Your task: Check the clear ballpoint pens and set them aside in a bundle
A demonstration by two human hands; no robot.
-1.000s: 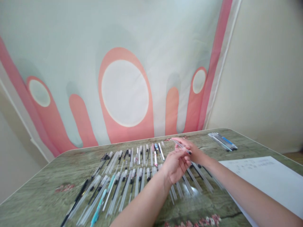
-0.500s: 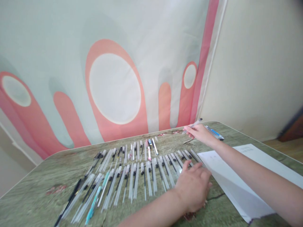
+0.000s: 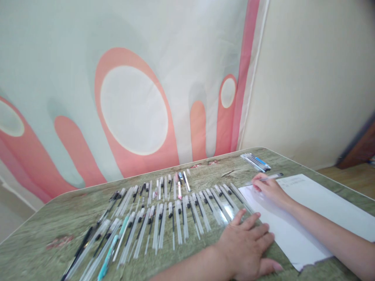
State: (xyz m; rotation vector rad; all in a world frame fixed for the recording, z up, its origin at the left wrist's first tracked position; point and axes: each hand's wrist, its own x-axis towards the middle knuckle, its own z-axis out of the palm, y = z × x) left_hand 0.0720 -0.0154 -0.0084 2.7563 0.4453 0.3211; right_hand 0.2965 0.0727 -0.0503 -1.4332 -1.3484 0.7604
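Observation:
My left hand (image 3: 245, 244) lies palm down with its fingers spread, partly on the table and by the left edge of the white paper (image 3: 310, 195). Its fingertips are close to the right end of the front row of pens (image 3: 178, 222). Over the paper's upper left corner, my right hand (image 3: 268, 190) is closed round a clear pen (image 3: 273, 176) with a dark end, tilted low. Whether the pen touches the paper, I cannot tell; the fingers cover part of it.
A second row of pens (image 3: 150, 191) lies behind the front one, and a turquoise pen (image 3: 108, 257) is among those at the left. A small bundle of pens (image 3: 255, 162) rests near the back right table edge. A printed curtain (image 3: 140, 23) hangs behind the table (image 3: 32, 242).
My right hand has moved with the pen from the back of the table down to the paper. My left hand has shifted a little nearer me, its fingers more spread. The view has turned slightly right.

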